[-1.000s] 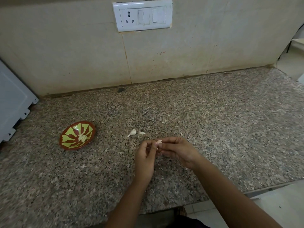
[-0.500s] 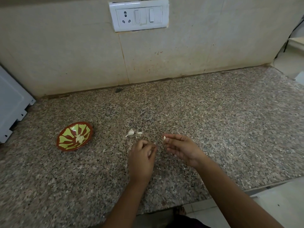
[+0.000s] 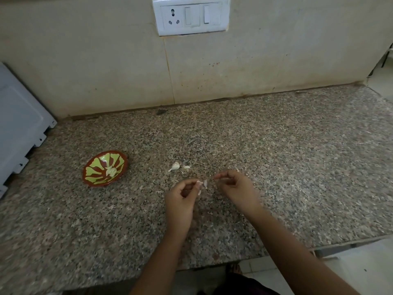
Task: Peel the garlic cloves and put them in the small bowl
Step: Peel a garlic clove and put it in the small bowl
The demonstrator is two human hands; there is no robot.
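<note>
left hand [image 3: 180, 196]: over the surface near its front edge, fingers curled, thumb and forefinger closed in a pinch on the garlic piece at their tips.
garlic piece [image 3: 204, 183]: small and white, sticking out to the right of the left hand's fingertips, in the gap between the two hands; too small to tell whether it is clove or loose skin. A second white fleck shows just below it, by the left thumb.
right hand [image 3: 236, 188]: just beside the left hand and not touching it. The fingers are curled inward, and thumb and forefinger tips are drawn together and aimed at the garlic piece, very near it. Whether they grip anything cannot be told.
loose clove [image 3: 175, 166]: lies on the surface beyond the hands, a little left of the left hand's fingertips, apart from both hands.
skin scraps [image 3: 187, 167]: just right of the loose clove, on the surface.
small bowl [image 3: 94, 167]: red-brown with a yellow-green petal pattern; it stands on the surface well to the left of both hands.
cloves in the bowl [image 3: 111, 171]: a few pale ones lie together at its bottom.
surface [image 3: 276, 156]: speckled granite, running back to a cream tiled wall.
socket plate [image 3: 191, 15]: white, with switches, on the wall above.
white appliance [image 3: 17, 128]: at the left edge, only partly in view.
</note>
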